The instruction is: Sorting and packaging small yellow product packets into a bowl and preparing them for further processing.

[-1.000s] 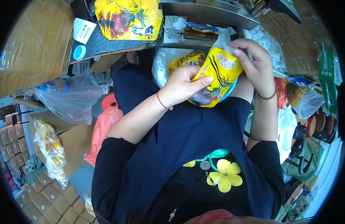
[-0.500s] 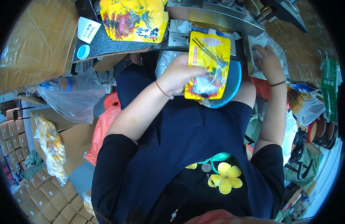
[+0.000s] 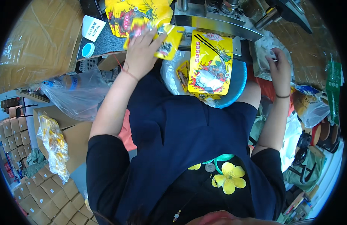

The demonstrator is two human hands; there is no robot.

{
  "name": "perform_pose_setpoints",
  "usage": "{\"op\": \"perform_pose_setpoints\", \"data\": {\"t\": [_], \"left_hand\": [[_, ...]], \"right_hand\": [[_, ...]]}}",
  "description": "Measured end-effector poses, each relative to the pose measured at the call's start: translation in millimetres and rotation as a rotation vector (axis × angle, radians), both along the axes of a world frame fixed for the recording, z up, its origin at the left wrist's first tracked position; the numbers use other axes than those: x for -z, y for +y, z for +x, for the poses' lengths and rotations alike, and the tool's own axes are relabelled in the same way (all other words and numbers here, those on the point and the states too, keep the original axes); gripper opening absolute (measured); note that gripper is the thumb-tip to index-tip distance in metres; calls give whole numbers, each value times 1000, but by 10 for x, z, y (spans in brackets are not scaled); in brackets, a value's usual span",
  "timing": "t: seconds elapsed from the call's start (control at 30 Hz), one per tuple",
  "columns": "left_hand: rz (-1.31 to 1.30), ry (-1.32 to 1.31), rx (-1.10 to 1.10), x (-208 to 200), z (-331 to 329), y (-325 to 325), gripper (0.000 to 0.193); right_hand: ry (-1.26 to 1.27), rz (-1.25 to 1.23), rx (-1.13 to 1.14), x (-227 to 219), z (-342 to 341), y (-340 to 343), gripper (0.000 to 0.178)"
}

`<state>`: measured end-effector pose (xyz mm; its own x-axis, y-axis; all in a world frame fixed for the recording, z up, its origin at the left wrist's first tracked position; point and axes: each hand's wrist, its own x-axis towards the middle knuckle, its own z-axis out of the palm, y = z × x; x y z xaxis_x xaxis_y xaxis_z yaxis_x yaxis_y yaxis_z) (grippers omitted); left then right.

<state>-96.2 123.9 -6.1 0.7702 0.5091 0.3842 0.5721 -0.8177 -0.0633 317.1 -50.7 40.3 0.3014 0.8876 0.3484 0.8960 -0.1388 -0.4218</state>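
Note:
My left hand (image 3: 144, 50) is closed on a flat yellow printed pouch (image 3: 169, 42), which is smeared by motion beside a stack of like pouches (image 3: 138, 11) on the grey worktop. One more yellow pouch (image 3: 211, 65) hangs by its top edge at the metal machine (image 3: 214, 22), untouched by either hand. At the right, my right hand (image 3: 280, 69) is raised beside a tray (image 3: 258, 63) of small white pieces. Thumb and forefinger are pinched together around what looks like a small white piece (image 3: 272, 53), its shape unclear.
Below the machine, a blue-rimmed basin (image 3: 239, 84) with a clear liner holds several yellow pouches. A white paper label (image 3: 93, 28) and a round blue-and-white lid (image 3: 88, 50) sit at the worktop's left. Large taped cartons (image 3: 42, 41) flank both sides. A clear plastic bag (image 3: 78, 93) hangs at the left.
My left hand has let go of the pouch at the machine, moved left and grasped another beside the stack. My right hand has lifted from the tray, its fingers now pinched.

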Motion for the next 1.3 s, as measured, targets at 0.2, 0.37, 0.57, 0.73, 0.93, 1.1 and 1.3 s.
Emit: {"op": "perform_pose_setpoints", "data": {"t": [0.2,0.37,0.57,0.73,0.93,1.1,1.3], "left_hand": [[-971,-762,-63,-122,81,-493,22],[-1039,-511,40,-270,479,-769,19],[-1648,-685,224,-82,748,-1044,33],[-2127,-652,192,-188,912,-1181,34],[-2173,-935,115,-90,1047,-722,31],[-2192,-1062,135,-41,1078,-523,32],[-42,-516,-147,-48,290,193,59]], "right_hand": [[35,49,-441,-139,-751,9,23],[546,123,-485,-396,-1213,128,17],[142,101,-619,-428,-1133,264,15],[250,-127,-647,-509,-902,159,24],[-474,-194,-47,28,123,221,30],[-361,-298,-21,138,89,290,14],[-264,-149,71,132,74,152,17]]}}
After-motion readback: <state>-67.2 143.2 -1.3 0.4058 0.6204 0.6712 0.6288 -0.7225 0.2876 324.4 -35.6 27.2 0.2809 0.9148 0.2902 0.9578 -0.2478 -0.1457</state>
